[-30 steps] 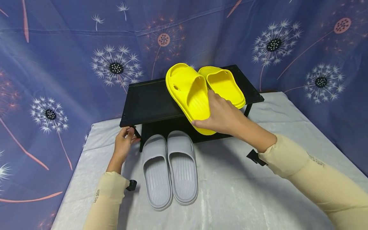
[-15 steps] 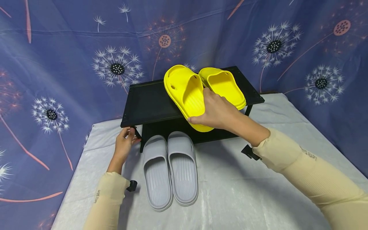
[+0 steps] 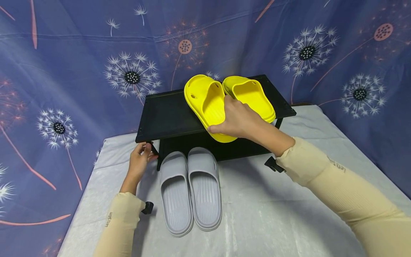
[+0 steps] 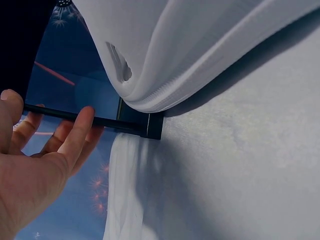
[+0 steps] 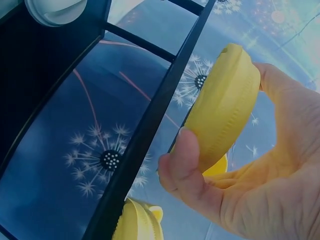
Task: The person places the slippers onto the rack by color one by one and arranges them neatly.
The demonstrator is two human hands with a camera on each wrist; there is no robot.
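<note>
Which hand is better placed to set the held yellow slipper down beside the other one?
Right, I'd judge: the right hand grips the held yellow slipper, its toe over the top shelf beside the other yellow slipper. The left hand is lower, holding the rack's leg.

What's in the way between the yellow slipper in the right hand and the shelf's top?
Nothing that I can see. The right hand holds the slipper with its toe over the shelf. The other yellow slipper is beside it, on the right.
</note>
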